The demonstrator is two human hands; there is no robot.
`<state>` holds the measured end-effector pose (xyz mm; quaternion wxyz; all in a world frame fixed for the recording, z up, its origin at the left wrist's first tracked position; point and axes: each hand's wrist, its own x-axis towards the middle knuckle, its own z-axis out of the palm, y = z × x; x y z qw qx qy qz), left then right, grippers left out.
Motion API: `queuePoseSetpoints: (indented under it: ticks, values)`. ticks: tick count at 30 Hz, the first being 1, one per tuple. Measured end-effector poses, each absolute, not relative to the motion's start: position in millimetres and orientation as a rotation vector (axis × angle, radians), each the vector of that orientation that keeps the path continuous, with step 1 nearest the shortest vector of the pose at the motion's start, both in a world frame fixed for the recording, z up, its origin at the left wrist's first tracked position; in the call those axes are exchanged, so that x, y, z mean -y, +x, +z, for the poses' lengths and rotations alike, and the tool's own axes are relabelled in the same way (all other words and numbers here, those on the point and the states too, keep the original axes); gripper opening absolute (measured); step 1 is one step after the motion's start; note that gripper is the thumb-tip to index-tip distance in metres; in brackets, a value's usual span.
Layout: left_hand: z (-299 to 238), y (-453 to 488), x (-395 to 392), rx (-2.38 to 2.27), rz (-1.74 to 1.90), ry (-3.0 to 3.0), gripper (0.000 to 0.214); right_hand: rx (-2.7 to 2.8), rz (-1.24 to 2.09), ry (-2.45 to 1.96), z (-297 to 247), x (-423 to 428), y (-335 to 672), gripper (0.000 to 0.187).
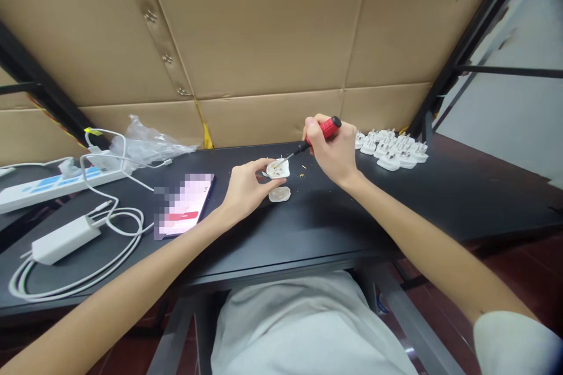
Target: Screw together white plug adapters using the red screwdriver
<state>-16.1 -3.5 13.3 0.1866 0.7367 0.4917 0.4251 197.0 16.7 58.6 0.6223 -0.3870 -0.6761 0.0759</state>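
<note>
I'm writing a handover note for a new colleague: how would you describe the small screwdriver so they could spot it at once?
On the long black tabletop, find the cluster of white plug casings near the back edge. Just left of it, the right hand grips a slim red-handled screwdriver. It is the only tool there with a bright red handle, and its thin shaft points into the white plug body held in the left hand.

Our left hand (248, 190) grips a white plug (278, 169) on the black table (352, 210), and our right hand (331, 152) holds a red-handled screwdriver (326, 128) with its tip at the plug's face. A translucent plug cover (280, 193) lies just beside, tiny brass bits (302, 175) sit nearby, and a cluster of white plugs (389, 149) stands further right.
</note>
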Motion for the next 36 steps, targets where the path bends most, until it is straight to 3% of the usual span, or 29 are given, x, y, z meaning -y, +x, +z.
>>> queuePoseSetpoints:
  ticks: [36]
  values:
    - [12.4,-16.2,3.1,-1.361,1.206,2.054,0.038,1.508,0.204,-0.926,55.6,-16.7,193.8,0.053]
